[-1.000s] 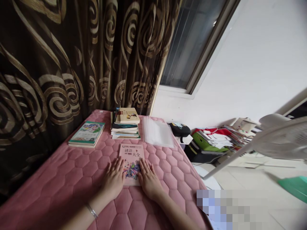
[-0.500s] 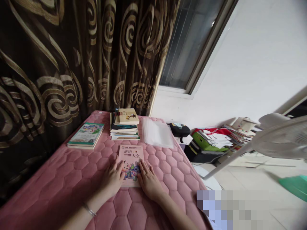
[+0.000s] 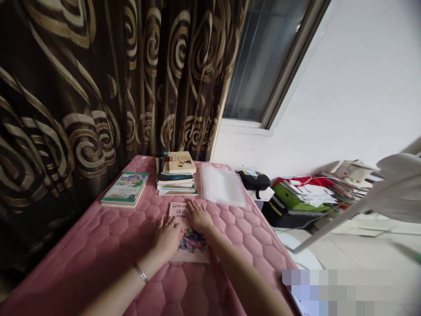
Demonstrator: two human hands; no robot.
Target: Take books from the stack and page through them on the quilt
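While the pink book [image 3: 190, 255] lies face up on the bed [image 3: 118, 250], the right hand [image 3: 200, 218] rests spread on its upper part and the left hand [image 3: 167, 237] lies at its left edge — both loose, gripping nothing, maybe to keep it flat. Green-edged books [image 3: 126, 188], a book pile [image 3: 176, 179] and see-through sheets [image 3: 223, 186] sit farther back — perhaps to be out of the way.

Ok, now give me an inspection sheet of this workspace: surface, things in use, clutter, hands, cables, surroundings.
Surface: pink quilted mattress, hexagon-stitched.
Things in use: pale pink paperback book with cartoon cover, closed, flat; farther off, mixed stack of books with a cream one on top, green-and-white illustrated book, clear plastic sheets.
Clutter: loose white papers, beside the mattress.
Hands: left hand at the paperback's left side, right hand across its upper right; both open.
Cables: thin pale cord near the papers.
Surroundings: dark brown gold-swirled fabric curtain, dark-paned window, white plastic fan.
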